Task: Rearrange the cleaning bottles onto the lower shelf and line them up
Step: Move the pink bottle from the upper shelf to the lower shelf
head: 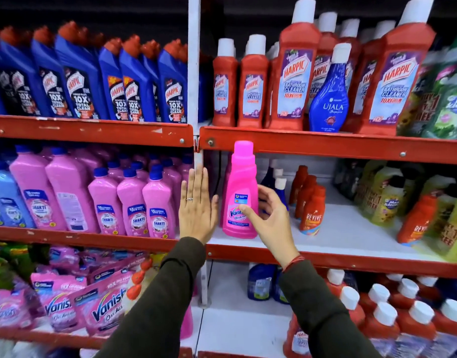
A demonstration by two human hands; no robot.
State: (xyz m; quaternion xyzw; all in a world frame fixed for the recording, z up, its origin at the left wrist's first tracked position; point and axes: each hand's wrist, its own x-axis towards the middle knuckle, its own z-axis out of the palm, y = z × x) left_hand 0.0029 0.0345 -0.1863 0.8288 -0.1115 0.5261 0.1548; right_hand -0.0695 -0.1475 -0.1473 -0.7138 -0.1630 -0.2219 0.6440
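Note:
A pink Vanish bottle (pixel 241 182) stands upright at the left front of the white middle shelf (pixel 351 228). My right hand (pixel 271 218) wraps its right side, with the thumb on the front label and the fingers behind the edge. My left hand (pixel 196 210) is held flat with fingers straight, just left of the bottle, its thumb close to the bottle's side. Behind the pink bottle stand small blue bottles with white caps (pixel 280 187). A blue Ujala bottle (pixel 328 99) stands among red Harpic bottles (pixel 292 81) on the shelf above.
Orange Revive bottles (pixel 311 210) stand in a row to the right of my hand, with bare white shelf beside them. Yellow-green bottles (pixel 385 200) crowd the far right. Pink Shakti bottles (pixel 132 202) fill the left bay. A white upright post (pixel 194 73) divides the bays.

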